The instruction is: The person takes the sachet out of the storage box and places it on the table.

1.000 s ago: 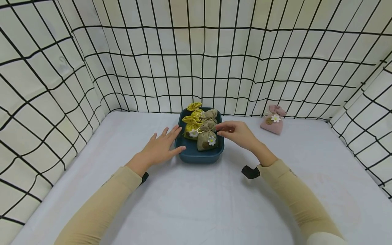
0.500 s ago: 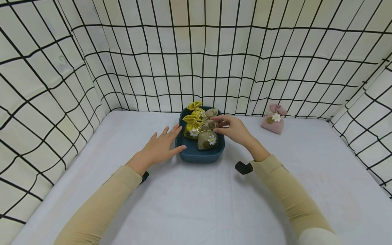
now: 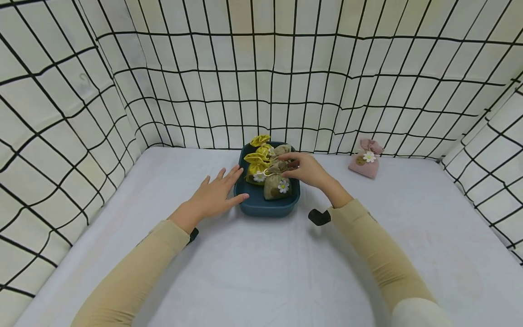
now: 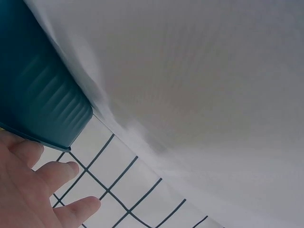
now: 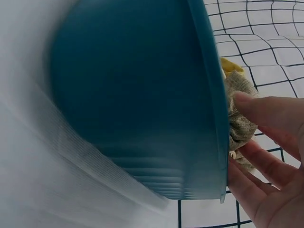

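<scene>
Several small drawstring pouches sit in a blue plastic basin (image 3: 265,211). On its left side are yellow pouches (image 3: 256,165); on its right, beige ones, the front beige pouch (image 3: 275,187) bearing a white flower. My left hand (image 3: 214,197) lies spread, its fingertips at the basin's left rim. My right hand (image 3: 308,170) reaches over the right rim. Its thumb and fingers sit on either side of the gathered top of a beige pouch (image 5: 240,111) behind the front one. The lower part of that pouch is hidden by the basin wall in the right wrist view.
A pink pouch (image 3: 365,165) with a white flower stands on the white-covered table (image 3: 261,272), back right. Black grid netting (image 3: 229,86) over white cloth rises along the back and both sides. Black wrist devices (image 3: 318,217) show at the cuffs.
My right hand has shifted left and slightly away from me, from the basin's right rim onto the beige pouch tops. The left hand and the basin have stayed in place.
</scene>
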A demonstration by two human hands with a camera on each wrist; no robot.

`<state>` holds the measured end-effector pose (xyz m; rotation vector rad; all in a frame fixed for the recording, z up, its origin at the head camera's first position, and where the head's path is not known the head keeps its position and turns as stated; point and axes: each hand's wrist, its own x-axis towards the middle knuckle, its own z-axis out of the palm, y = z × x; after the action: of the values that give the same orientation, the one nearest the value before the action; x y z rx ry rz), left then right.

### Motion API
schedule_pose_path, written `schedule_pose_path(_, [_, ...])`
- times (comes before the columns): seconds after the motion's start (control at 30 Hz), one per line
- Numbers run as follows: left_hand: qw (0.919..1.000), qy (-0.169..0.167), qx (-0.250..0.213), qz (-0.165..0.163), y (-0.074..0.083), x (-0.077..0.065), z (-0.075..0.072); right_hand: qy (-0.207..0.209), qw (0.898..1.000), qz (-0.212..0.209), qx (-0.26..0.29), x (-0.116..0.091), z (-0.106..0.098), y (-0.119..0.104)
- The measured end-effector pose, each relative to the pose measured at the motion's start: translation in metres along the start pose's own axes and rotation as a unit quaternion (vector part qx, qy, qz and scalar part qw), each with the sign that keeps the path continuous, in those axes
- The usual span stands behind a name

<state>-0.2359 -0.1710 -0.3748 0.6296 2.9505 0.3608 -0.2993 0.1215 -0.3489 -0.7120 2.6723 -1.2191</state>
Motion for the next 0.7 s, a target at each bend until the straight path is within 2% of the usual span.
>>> schedule_pose_path(0.4, [1.0, 0.004, 0.004, 0.004, -0.001, 0.001, 0.0, -0.1, 0.994, 0.002, -0.048, 0.012, -0.005, -0.009])
schedule_pose_path(0.7, [1.0, 0.0, 0.002, 0.002, -0.001, 0.0, 0.0, -0.088, 0.995, 0.014, -0.047, 0.011, 0.003, -0.012])
